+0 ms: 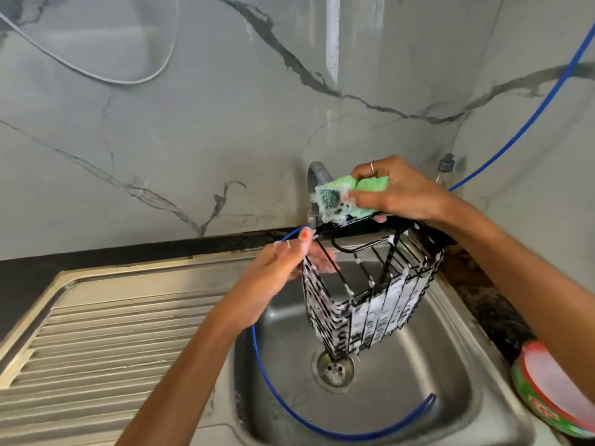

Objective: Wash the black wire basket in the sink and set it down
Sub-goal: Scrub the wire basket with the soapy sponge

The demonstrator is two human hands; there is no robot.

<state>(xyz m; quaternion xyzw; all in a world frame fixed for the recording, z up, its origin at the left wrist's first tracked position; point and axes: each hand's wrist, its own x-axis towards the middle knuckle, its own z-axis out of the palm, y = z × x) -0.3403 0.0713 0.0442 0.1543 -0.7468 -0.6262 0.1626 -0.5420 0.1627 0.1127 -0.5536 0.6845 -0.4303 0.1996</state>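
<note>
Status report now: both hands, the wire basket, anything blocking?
Left hand grips basket rim; right hand holds green sponge on its top edge. Black wire basket soapy, held over sink. Blue hose lies in basin.

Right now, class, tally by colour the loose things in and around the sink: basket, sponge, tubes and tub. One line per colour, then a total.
Black: 1, the wire basket that the left hand holds over the sink
Green: 2, the sponge in the right hand, and the tub
Blue: 2, the sink tube and the wall tube
Total: 5
</note>
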